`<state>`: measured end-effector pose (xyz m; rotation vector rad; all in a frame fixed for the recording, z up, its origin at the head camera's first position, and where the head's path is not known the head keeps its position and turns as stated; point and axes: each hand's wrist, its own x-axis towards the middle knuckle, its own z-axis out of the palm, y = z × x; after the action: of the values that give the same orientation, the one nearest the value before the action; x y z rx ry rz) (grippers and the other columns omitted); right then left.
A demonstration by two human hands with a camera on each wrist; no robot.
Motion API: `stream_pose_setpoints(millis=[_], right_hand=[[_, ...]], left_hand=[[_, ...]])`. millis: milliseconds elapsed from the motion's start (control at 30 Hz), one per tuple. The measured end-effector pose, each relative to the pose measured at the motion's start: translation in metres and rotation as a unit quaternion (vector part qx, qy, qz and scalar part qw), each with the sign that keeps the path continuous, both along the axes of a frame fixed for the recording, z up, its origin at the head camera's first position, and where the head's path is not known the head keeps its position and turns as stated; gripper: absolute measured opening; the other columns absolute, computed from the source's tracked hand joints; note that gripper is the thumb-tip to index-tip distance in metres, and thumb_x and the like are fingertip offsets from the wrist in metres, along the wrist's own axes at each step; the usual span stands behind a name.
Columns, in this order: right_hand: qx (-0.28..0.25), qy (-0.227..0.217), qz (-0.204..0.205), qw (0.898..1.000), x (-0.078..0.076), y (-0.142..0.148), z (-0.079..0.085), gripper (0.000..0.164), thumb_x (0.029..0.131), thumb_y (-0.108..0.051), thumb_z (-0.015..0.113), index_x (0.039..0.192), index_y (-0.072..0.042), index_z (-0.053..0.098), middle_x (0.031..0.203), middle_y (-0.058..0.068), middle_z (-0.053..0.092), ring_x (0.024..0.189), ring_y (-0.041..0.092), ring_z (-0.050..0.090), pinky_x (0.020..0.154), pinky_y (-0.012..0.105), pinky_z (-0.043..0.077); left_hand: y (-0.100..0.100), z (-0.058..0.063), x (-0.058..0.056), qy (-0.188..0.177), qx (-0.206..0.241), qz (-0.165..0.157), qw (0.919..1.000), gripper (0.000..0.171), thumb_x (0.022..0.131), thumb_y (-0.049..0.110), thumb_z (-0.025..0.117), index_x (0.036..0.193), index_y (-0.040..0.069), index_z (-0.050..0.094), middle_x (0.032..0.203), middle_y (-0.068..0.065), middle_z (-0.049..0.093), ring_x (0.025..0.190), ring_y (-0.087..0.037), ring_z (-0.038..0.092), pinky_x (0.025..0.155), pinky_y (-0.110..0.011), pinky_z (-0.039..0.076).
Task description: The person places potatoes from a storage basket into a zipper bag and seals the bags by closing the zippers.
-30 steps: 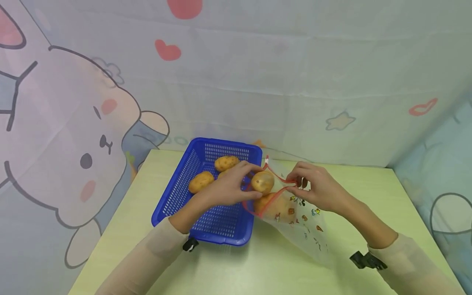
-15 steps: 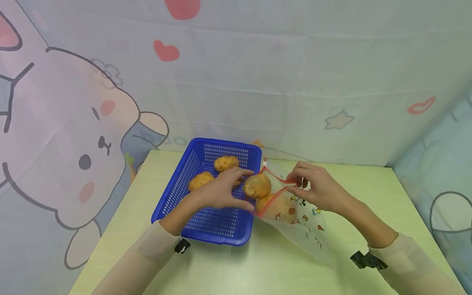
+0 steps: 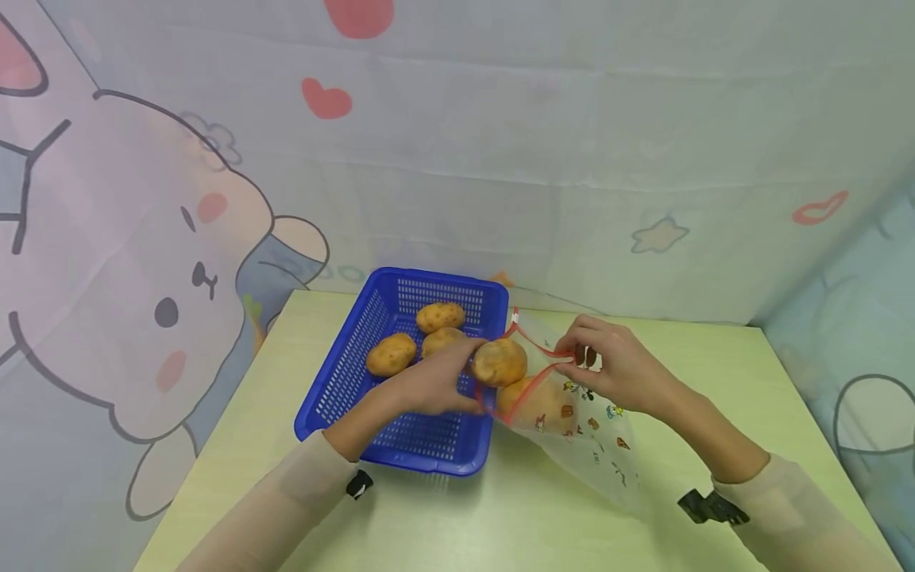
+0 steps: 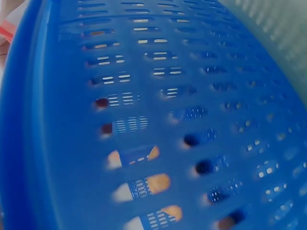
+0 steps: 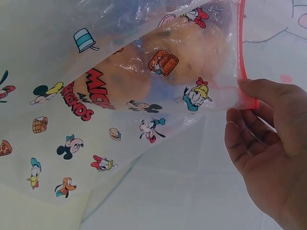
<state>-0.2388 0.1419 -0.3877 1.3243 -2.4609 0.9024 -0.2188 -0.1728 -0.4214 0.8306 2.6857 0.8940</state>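
My right hand [image 3: 618, 361] pinches the red edge of a clear zip bag [image 3: 593, 453] printed with cartoon figures; the right wrist view shows thumb and fingers on that red strip [image 5: 242, 62]. One potato [image 3: 499, 362] sits at the bag's gaping mouth, against the blue basket's right rim. Another potato [image 3: 539, 401] lies deeper inside, seen through the plastic. My left hand [image 3: 436, 380] is over the basket [image 3: 322, 397], right beside the potato at the mouth. Its fingertips are hidden behind that potato, and the thumb is near the red edge.
Three potatoes lie in the basket: one at the back [image 3: 439, 318], one at the left [image 3: 391, 354] and one partly behind my left hand [image 3: 442, 342]. The pale green table [image 3: 557, 524] ends at a printed cloth backdrop [image 3: 629, 159]. Basket slots [image 4: 158, 72] fill the left wrist view.
My left hand first spread away from the potato at the bag mouth, then drew its fingers and thumb closer together beside it. That potato has shifted slightly left and down. My right hand keeps its place.
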Motion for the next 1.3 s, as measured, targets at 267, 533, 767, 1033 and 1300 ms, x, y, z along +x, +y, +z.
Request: stream_pose_setpoints(millis=[267,533,767,1033,1300], right_hand=[[-0.011,0.008,-0.004,1.0,0.001,0.006,0.004,0.017,0.091,-0.007,0.084,0.1,-0.016,0.074,0.095,-0.014,0.063,0.078,0.003,0.058,0.062,0.024,0.052],[-0.04,0.025,-0.031,0.998,-0.001,0.022,0.018,0.023,0.088,-0.002,0.085,0.099,-0.018,0.074,0.095,-0.014,0.064,0.078,0.005,0.059,0.068,0.022,0.053],[-0.059,0.035,-0.049,0.996,0.001,0.036,0.03,0.025,0.088,0.001,0.084,0.098,-0.019,0.074,0.094,-0.014,0.064,0.077,0.005,0.06,0.069,0.019,0.053],[-0.069,0.029,-0.047,0.996,0.003,0.042,0.039,0.029,0.087,0.004,0.084,0.098,-0.02,0.073,0.094,-0.015,0.065,0.077,0.004,0.06,0.068,0.017,0.053],[-0.069,0.031,-0.04,0.996,0.002,0.043,0.048,0.029,0.086,0.005,0.084,0.098,-0.018,0.074,0.094,-0.011,0.066,0.077,0.006,0.061,0.07,0.015,0.053]], left_hand=[[0.004,0.002,0.001,0.016,0.06,0.003,0.998,0.073,0.091,0.03,0.087,0.148,0.007,0.049,0.133,-0.003,0.062,0.115,-0.018,0.062,0.1,-0.04,0.056],[0.011,0.027,-0.001,0.092,0.069,-0.01,0.9932,0.064,0.096,0.028,0.082,0.148,0.007,0.052,0.122,-0.002,0.059,0.104,-0.013,0.06,0.086,-0.026,0.058],[0.013,0.061,0.0,0.131,0.108,-0.03,0.9851,0.054,0.095,0.017,0.082,0.141,0.001,0.059,0.116,-0.007,0.061,0.103,-0.016,0.062,0.083,-0.029,0.061],[0.007,0.08,0.006,0.141,0.099,-0.02,0.9849,0.049,0.094,0.015,0.084,0.137,0.006,0.063,0.113,-0.004,0.065,0.1,-0.013,0.062,0.082,-0.023,0.059],[0.004,0.085,0.005,0.123,0.099,-0.021,0.9872,0.051,0.094,0.018,0.084,0.138,0.007,0.062,0.113,-0.001,0.064,0.102,-0.014,0.062,0.084,-0.028,0.06]])
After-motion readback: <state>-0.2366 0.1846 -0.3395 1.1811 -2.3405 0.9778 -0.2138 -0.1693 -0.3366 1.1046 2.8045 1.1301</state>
